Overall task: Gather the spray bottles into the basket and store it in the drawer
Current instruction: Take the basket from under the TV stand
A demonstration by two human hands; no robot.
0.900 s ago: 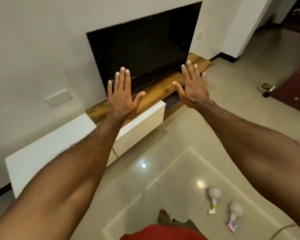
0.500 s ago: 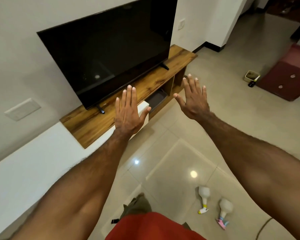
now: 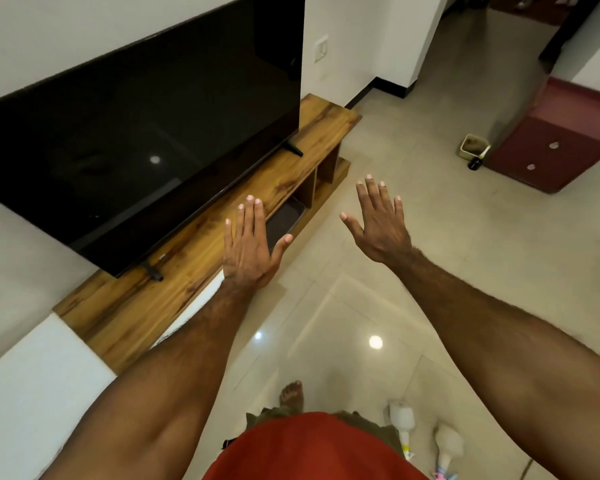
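Two white spray bottles lie on the floor tiles at the bottom right: one (image 3: 403,421) with a yellow nozzle, the other (image 3: 448,446) with a pink nozzle, partly cut off by the frame edge. Both arms are stretched out in front of me. My left hand (image 3: 250,245) hovers with fingers straight over the front edge of the wooden TV stand (image 3: 201,244). My right hand (image 3: 381,221) is spread flat above the floor, holding nothing. A dark tray-like basket (image 3: 286,220) sits in the stand's lower shelf, partly hidden behind my left hand. A small beige basket (image 3: 471,145) stands far right.
A large black TV (image 3: 136,133) stands on the wooden stand against the wall. A white cabinet (image 3: 32,375) adjoins it at left. A dark red drawer unit (image 3: 561,147) stands at far right with a small dark bottle (image 3: 474,163) by it. My foot (image 3: 291,393) is below.
The view has swung right and down: the TV and stand slid left, the red drawer unit came closer. Both hands sank lower in the frame, still flat and empty. The bottles moved toward the bottom edge.
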